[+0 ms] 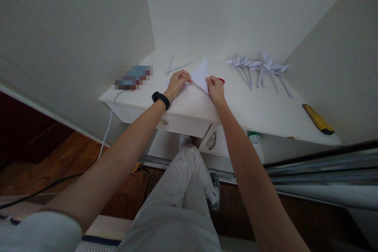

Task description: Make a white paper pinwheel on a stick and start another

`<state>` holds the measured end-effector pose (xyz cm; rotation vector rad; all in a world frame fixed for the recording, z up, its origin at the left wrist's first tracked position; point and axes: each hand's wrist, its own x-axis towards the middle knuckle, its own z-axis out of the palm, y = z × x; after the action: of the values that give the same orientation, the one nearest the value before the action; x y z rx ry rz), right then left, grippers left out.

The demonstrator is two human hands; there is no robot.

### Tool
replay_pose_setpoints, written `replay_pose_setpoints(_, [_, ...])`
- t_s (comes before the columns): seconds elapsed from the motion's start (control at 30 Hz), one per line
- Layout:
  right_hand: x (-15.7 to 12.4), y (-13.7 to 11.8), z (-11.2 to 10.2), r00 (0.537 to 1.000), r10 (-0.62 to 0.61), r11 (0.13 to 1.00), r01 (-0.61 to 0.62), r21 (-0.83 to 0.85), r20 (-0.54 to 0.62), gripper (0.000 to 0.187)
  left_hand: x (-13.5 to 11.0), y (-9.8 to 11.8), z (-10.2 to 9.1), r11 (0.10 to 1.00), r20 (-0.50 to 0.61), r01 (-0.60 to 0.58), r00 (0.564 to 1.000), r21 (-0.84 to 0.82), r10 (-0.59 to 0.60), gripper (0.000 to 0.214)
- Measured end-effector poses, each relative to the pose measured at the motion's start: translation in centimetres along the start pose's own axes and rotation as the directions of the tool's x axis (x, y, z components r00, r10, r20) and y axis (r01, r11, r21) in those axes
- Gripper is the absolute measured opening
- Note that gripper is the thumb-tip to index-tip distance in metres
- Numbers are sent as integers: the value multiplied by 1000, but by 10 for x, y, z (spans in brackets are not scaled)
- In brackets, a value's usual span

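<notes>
A white sheet of paper (201,74), folded into a triangle, lies on the white desk (260,112) with its tip pointing away from me. My left hand (177,82), with a black band on the wrist, pinches the paper's left corner with curled fingers. My right hand (215,88) presses down on the paper's right lower edge, fingers bent. Something red (221,80) shows just behind my right hand, mostly hidden.
Several folded white paper pinwheels on sticks (260,71) lie at the desk's back right. Two thin white sticks (177,67) lie behind my left hand. A yellow and black utility knife (318,119) rests near the right edge. A white cable (108,128) hangs off the left edge.
</notes>
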<state>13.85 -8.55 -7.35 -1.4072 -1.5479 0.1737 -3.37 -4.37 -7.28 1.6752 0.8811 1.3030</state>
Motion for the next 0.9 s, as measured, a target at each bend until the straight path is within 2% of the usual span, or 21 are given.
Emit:
replay_pose_setpoints(0.17, [-2, -1, 1, 997, 52, 997, -55, 61, 50, 34, 5, -6, -2, 999, -61, -24, 998, 24, 25, 5])
replay_pose_setpoints(0.37, [-6, -3, 0, 993, 42, 993, -54, 109, 109, 30, 8, -9, -2, 999, -69, -35, 997, 35, 37, 7])
replay_pose_setpoints(0.9, [-4, -5, -1, 990, 64, 998, -66, 14, 124, 26, 4, -3, -1, 1000, -75, -13, 997, 6, 14, 5])
